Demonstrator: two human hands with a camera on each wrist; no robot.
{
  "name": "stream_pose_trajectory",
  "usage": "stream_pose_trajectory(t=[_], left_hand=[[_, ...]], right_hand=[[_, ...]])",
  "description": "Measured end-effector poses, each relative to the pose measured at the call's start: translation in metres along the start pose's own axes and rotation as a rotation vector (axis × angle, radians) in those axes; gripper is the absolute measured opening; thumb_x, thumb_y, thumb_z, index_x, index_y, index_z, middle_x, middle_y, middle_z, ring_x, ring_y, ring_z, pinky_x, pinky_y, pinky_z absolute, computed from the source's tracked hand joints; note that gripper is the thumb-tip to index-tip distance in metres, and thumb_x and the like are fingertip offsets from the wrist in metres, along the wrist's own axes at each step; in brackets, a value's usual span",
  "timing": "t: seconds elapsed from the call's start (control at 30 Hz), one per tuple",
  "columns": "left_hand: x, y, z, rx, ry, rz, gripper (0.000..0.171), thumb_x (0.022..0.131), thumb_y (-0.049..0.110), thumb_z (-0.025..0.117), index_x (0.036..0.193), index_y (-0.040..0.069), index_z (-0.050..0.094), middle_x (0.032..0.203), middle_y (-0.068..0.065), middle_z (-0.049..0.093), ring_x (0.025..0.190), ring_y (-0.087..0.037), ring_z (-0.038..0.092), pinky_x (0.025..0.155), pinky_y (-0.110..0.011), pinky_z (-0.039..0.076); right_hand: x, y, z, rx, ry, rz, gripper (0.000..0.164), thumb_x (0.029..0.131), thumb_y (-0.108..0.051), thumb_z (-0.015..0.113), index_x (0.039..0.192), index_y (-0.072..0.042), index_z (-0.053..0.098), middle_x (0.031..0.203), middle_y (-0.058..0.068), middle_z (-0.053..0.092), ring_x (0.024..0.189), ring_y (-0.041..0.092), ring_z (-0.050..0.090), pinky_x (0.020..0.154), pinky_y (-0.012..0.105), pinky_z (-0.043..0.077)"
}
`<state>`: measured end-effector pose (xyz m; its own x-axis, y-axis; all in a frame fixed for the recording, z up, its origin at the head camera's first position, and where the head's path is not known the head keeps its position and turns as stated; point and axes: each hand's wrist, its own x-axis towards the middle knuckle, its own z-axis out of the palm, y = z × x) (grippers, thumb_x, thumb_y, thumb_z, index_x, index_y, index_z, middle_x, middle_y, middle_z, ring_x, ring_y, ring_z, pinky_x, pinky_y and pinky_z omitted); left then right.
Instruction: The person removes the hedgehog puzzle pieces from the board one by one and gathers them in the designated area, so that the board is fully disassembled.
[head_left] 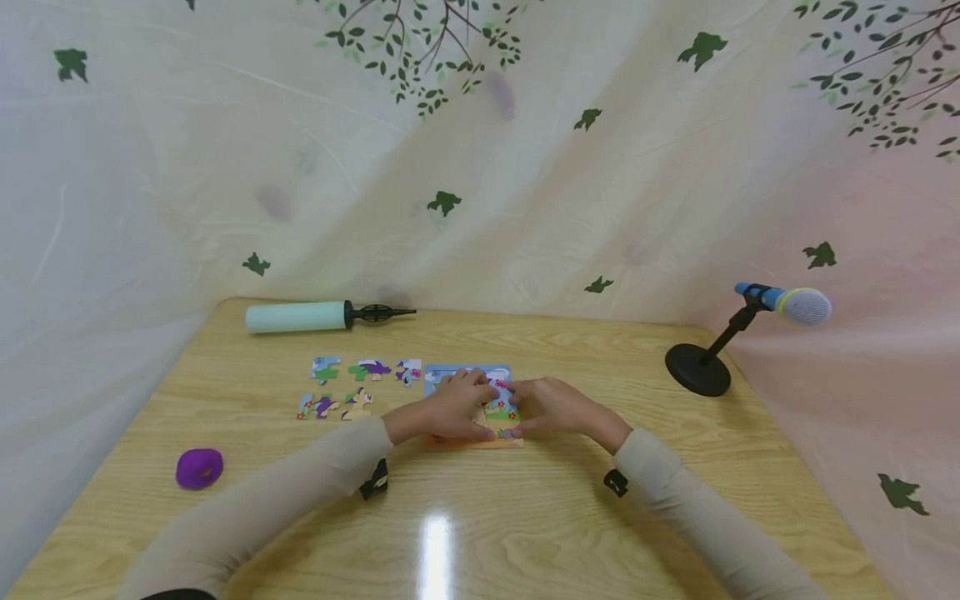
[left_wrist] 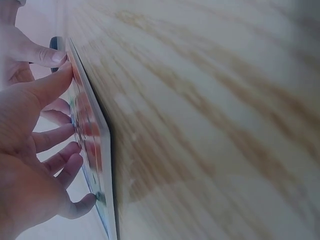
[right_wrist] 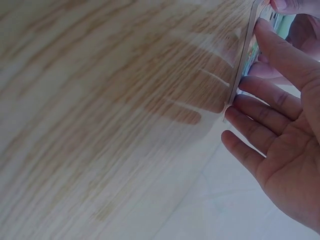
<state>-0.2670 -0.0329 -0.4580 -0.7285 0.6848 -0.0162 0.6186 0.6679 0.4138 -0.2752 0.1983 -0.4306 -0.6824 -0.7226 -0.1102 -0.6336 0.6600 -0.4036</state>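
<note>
A colourful jigsaw puzzle board lies flat on the table, with pale blue at its far edge and orange along its near edge. Over its middle is my left hand, fingers spread and fingertips down on the picture, hiding much of it. My right hand is at the board's right side, its thumb and fingertips right at the edge. The left wrist view shows the left thumb and fingertips touching the board's face. Seen from the right wrist, the fingers reach fairly straight to the board's rim.
Several loose jigsaw pieces lie left of the board. A mint-green hand pump rests at the back left, and a round purple object sits at the front left. A blue microphone on a black stand is at the back right.
</note>
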Motion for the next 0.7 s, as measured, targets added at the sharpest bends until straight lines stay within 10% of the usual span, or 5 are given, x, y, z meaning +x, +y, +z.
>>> stream_pose_trajectory(t=[0.43, 0.7], left_hand=[[-0.001, 0.009, 0.001, -0.025, 0.057, 0.044, 0.061, 0.087, 0.034, 0.081, 0.136, 0.003, 0.061, 0.125, -0.013, 0.055, 0.107, -0.024, 0.053, 0.091, -0.04, 0.047], [-0.002, 0.008, -0.002, 0.073, 0.052, -0.073, 0.084, 0.083, 0.054, 0.08, 0.143, 0.003, 0.054, 0.137, -0.014, 0.053, 0.125, -0.034, 0.051, 0.108, -0.057, 0.041]], right_hand=[[-0.002, 0.001, 0.001, 0.0, 0.003, -0.017, 0.063, 0.089, -0.036, 0.079, 0.134, 0.005, 0.062, 0.136, 0.018, 0.066, 0.127, 0.035, 0.062, 0.106, 0.05, 0.05], [-0.002, 0.004, 0.001, 0.007, 0.015, -0.028, 0.048, 0.088, -0.033, 0.08, 0.12, 0.002, 0.072, 0.148, 0.02, 0.055, 0.132, 0.038, 0.058, 0.108, 0.05, 0.048]])
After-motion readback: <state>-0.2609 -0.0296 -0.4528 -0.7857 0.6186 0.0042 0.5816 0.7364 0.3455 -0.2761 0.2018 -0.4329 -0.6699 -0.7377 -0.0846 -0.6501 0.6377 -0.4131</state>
